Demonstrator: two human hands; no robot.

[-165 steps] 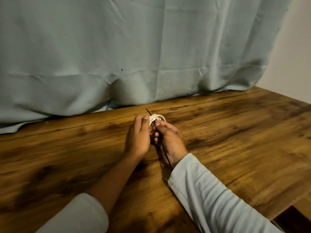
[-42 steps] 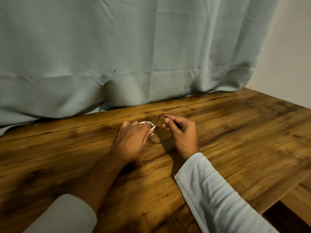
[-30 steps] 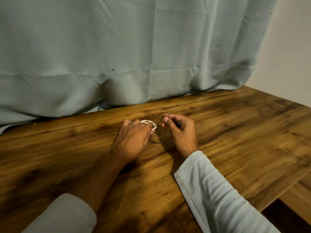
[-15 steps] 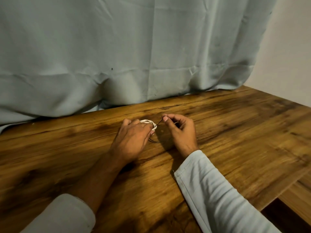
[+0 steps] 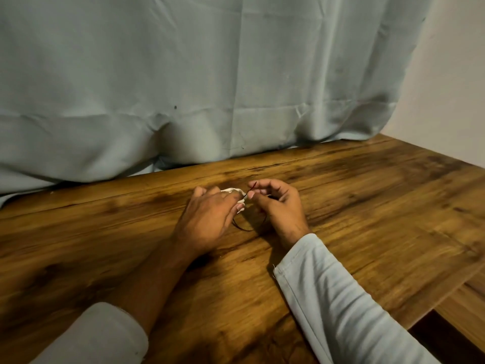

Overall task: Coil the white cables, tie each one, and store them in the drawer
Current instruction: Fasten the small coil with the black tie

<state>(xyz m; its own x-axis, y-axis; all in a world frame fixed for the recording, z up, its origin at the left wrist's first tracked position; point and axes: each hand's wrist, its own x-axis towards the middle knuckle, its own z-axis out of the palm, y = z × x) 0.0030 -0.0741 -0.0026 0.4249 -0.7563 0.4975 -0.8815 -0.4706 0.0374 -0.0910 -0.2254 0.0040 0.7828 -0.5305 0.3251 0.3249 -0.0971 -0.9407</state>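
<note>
On table: left hand (image 5: 207, 222) covering coiled cable (image 5: 234, 191); right hand (image 5: 278, 206) pinching tie (image 5: 251, 189).

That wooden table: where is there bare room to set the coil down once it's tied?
The table is bare right of the right hand out to its edge, and left of the left hand up to the curtain. It is crowded only between the hands, where the white cable and black tie sit.

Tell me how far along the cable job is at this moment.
Done: one white cable is coiled into a small bundle, held under the left hand. In hand: the right hand pinches a thin dark tie that loops loosely on the table, not yet cinched. Left: finishing the tie and storing it; no drawer or other cables show.
</note>
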